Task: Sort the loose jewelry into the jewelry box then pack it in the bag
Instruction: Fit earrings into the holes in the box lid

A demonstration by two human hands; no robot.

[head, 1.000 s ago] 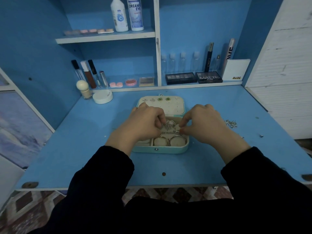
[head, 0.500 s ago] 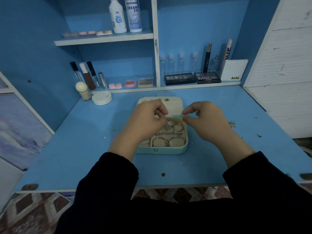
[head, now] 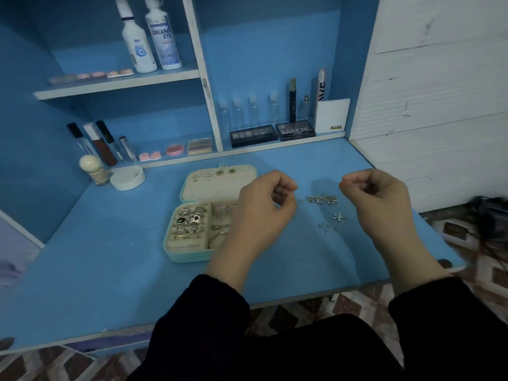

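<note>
The mint jewelry box (head: pixel 176 255) lies open on the blue desk. Its lid panel (head: pixel 220 185) carries a few pinned earrings. Rings (head: pixel 189 220) fill the left compartment and a shell-shaped piece (head: pixel 220 210) lies in the right one. My left hand (head: pixel 261 200) hovers over the box's right side with curled fingers and hides that part. My right hand (head: pixel 378 195) hovers further right, fingers curled, thumb against the forefinger. I see nothing in either hand. Between them lies a small heap of loose silver jewelry (head: pixel 322 199), with a star piece (head: pixel 338 216) and tiny studs (head: pixel 324 226) nearer me.
A white round jar (head: pixel 127 177) and a powder brush (head: pixel 92 167) stand at the back left. Palettes (head: pixel 295 130), small bottles and lip glosses line the low shelf; two white bottles (head: pixel 152 37) stand on the upper shelf. The desk's right edge (head: pixel 428 224) is close to my right hand.
Both hands have lifted out of the jewelry box and moved right, toward the loose jewelry. The view has swung right, so the box now sits left of my hands.
</note>
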